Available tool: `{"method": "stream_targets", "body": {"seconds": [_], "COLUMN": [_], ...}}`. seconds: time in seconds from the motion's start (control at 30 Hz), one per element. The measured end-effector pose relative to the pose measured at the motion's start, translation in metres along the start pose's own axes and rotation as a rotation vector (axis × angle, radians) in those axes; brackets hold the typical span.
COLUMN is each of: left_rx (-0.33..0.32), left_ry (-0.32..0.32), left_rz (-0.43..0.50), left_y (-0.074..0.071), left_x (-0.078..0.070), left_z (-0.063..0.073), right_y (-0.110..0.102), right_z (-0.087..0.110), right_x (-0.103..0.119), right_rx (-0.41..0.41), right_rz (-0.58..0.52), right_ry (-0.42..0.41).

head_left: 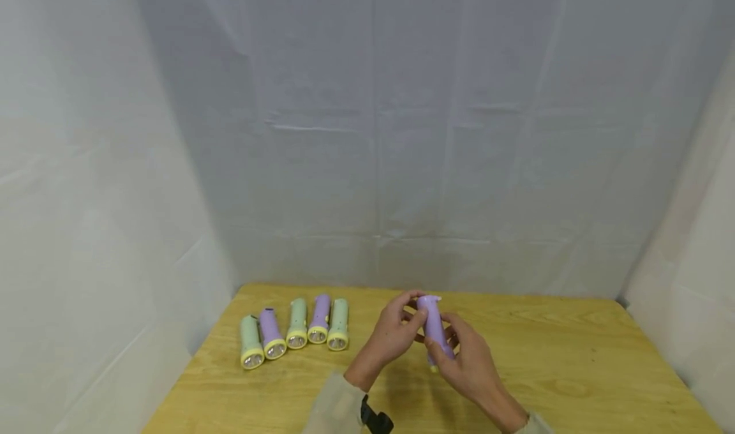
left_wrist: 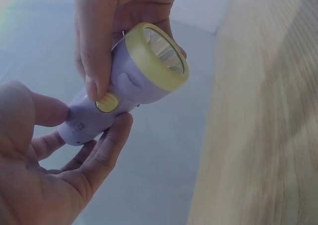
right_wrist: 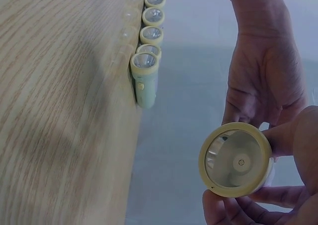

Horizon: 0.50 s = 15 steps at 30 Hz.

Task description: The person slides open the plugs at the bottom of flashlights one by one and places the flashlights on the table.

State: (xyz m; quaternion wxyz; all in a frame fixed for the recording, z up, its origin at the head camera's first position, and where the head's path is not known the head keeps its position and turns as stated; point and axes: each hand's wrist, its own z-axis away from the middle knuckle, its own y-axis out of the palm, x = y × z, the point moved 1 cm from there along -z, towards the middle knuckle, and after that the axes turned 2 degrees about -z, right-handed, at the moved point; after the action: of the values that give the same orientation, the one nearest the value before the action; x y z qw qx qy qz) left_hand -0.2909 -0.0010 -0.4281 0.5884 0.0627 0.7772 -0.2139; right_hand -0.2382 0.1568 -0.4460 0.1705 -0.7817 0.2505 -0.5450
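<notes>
The left hand (head_left: 395, 333) is pinching the held purple flashlight (head_left: 434, 329) at its far end, the right hand (head_left: 471, 362) gripping nearer; its axis is slanting far-left to near-right.

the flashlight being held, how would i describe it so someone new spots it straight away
Find the wooden table, then look right of the row of five flashlights on it. There the left hand and right hand hold a purple flashlight. Two in the row are purple too, but only this one is in hands.
</notes>
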Motion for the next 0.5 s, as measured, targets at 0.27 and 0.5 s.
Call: {"method": "stream_targets", "body": {"seconds": [0.27, 0.5], "left_rx": [0.015, 0.046], "left_ry": [-0.007, -0.001], "left_rz": [-0.006, -0.030], "left_y": [0.0021, 0.0016], "left_x": [-0.0006, 0.0003], "left_z": [-0.0006, 0.0000], "right_y": [-0.0010, 0.0003], "right_z": [0.0009, 0.0023], "right_x": [-0.0011, -0.0027], "right_rx": [-0.024, -0.020], "right_rz": [0.017, 0.017], "right_ry": [-0.040, -0.055]}}
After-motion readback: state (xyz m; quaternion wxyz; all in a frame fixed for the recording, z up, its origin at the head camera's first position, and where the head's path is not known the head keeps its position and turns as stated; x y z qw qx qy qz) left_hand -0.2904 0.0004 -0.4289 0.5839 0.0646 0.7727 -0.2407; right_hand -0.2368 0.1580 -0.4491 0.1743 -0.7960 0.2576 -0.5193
